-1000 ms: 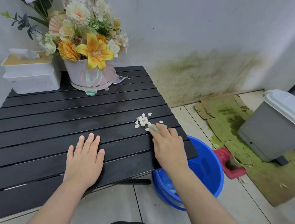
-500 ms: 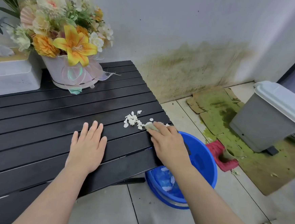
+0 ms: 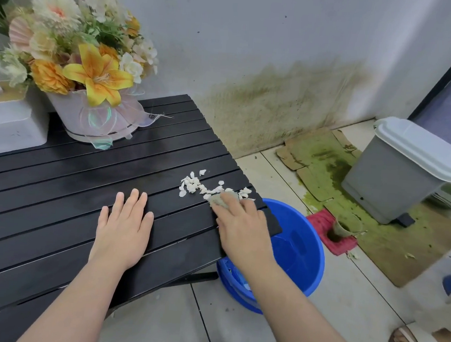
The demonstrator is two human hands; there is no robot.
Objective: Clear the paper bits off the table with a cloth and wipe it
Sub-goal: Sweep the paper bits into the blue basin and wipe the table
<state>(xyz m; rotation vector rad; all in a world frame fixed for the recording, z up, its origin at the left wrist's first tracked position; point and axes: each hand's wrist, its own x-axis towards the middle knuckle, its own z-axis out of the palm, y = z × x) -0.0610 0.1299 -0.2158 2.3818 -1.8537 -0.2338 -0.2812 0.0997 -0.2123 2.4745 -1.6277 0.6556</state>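
While right hand (image 3: pixel 244 226) wipes, bucket (image 3: pixel 307 247) holds scraps.

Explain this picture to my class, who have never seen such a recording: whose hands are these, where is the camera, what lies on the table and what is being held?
There is no machine here. A person wears one wide-angle camera on the head, looking forward and down, so both arms reach in from the bottom edge.

The left hand lies flat, fingers spread, on the black slatted table. The right hand presses a small greyish cloth onto the table near its right edge, right beside a scatter of white paper bits.

At the back of the table stand a flower bouquet and a white tissue box. On the floor, a blue basin sits just below the table's right edge, seemingly well placed to catch the bits. A grey pedal bin stands further right.
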